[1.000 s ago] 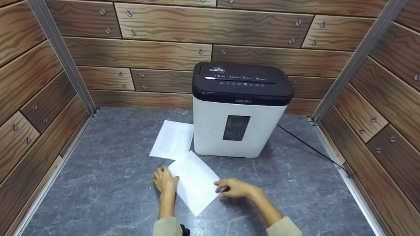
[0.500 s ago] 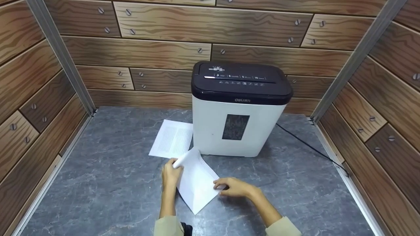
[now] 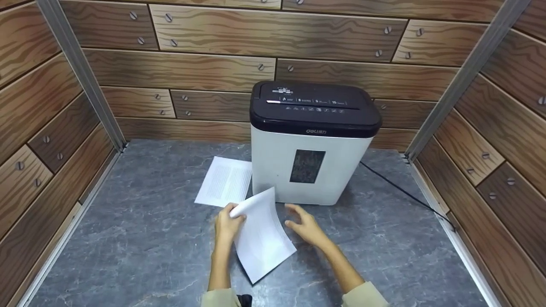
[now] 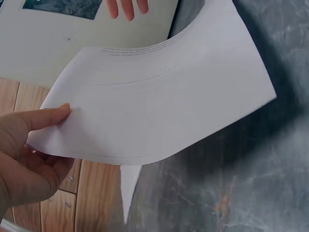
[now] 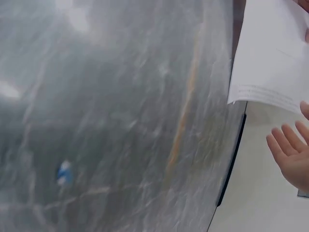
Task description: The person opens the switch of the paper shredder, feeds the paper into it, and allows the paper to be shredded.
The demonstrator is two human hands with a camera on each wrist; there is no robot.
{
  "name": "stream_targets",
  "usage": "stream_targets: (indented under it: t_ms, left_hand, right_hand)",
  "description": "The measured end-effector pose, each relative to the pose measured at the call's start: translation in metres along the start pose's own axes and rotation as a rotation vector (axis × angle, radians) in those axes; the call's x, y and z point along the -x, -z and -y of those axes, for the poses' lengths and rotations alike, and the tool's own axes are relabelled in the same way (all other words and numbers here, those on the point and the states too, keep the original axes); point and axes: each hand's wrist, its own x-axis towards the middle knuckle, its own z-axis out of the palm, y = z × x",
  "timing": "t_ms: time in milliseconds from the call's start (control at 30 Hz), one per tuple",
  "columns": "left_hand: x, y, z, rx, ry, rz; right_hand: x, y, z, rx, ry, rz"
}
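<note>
My left hand pinches the left edge of a white sheet of paper between thumb and fingers. The sheet bends upward, lifted off the table; in the left wrist view a few faint lines of print show along one edge of the paper. To the right of the sheet, apart from it, my right hand holds nothing, its fingers extended. The right wrist view also has this right hand with spread fingers near the paper's edge. Behind the hands stands a paper shredder with a white body and a dark lid.
A second printed sheet lies flat on the grey marbled table, against the shredder's left side. A black cord runs from behind the shredder to the right edge. Wood-patterned walls enclose the table at the back and sides.
My left hand has raised the sheet and brought it slightly right, curling it up. My right hand has let go of the sheet's right edge and moved forward with its fingers straightened.
</note>
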Motion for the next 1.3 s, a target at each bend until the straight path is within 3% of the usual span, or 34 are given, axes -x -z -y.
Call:
stream_targets:
  t_ms: [100,333,500,667,767,967,1033,1167,1300]
  left_hand:
    - [0.001,0.0,-0.011,0.04,0.0,0.028]
    - [0.003,-0.004,-0.027,0.107,-0.062,0.07]
    - [0.003,-0.007,-0.036,0.155,-0.088,0.128]
    - [0.006,-0.012,-0.043,0.192,-0.109,0.146]
    - [0.007,-0.016,-0.045,0.239,-0.092,0.131]
    - [0.007,-0.019,-0.049,0.494,0.001,0.066]
    - [0.007,-0.019,-0.051,0.544,0.006,0.024]
    - [0.012,-0.013,-0.065,0.552,-0.032,-0.053]
    - [0.018,-0.007,-0.082,0.523,-0.045,-0.085]
  right_hand:
    - [-0.002,0.001,0.014,-0.06,-0.003,-0.053]
    - [-0.006,0.003,0.016,-0.118,0.002,-0.223]
    - [-0.007,0.008,0.018,-0.147,-0.078,-0.312]
    - [-0.005,0.013,0.021,-0.177,-0.136,-0.367]
    - [-0.004,0.016,0.023,-0.192,-0.144,-0.421]
    - [-0.002,0.024,0.029,-0.278,-0.15,-0.557]
    - [-0.002,0.026,0.031,-0.303,-0.146,-0.6]
    - [-0.001,0.028,0.034,-0.325,-0.12,-0.676]
    - [0.001,0.03,0.036,-0.326,-0.07,-0.734]
